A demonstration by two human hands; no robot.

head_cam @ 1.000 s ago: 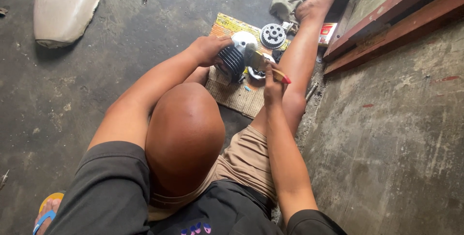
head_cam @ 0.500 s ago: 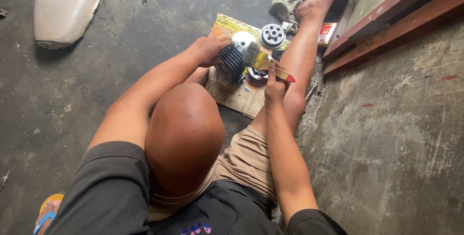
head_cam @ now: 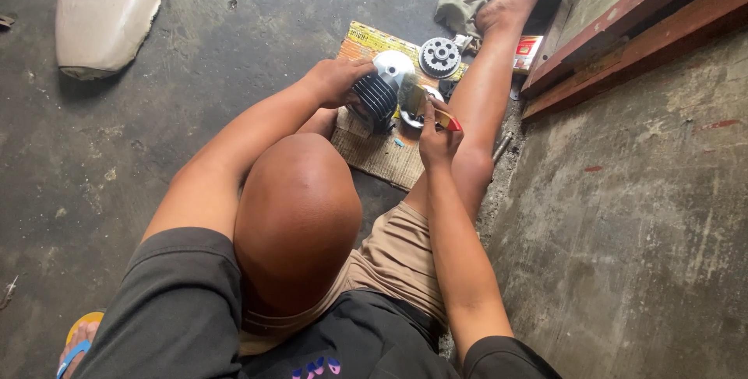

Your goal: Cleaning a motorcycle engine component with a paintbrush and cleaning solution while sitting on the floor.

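Observation:
I sit on a concrete floor with one leg stretched out. My left hand [head_cam: 336,81] grips a finned metal engine cylinder [head_cam: 382,89], dark on the fins and silver on top, held over a sheet of cardboard [head_cam: 374,153]. My right hand [head_cam: 438,136] is closed on a tool with a yellow and red handle [head_cam: 446,120], whose front end reaches the cylinder's side. What the tool's tip touches is hidden by the cylinder.
A round toothed metal part [head_cam: 439,56] lies on the cardboard's far end. A rag [head_cam: 467,1] and a small red box [head_cam: 528,52] lie near my foot. A red wooden step [head_cam: 623,36] runs along the right. A pale seat-like object [head_cam: 105,13] rests far left.
Almost nothing has moved; my right hand has shifted slightly with the tool against the cylinder while the left keeps holding it.

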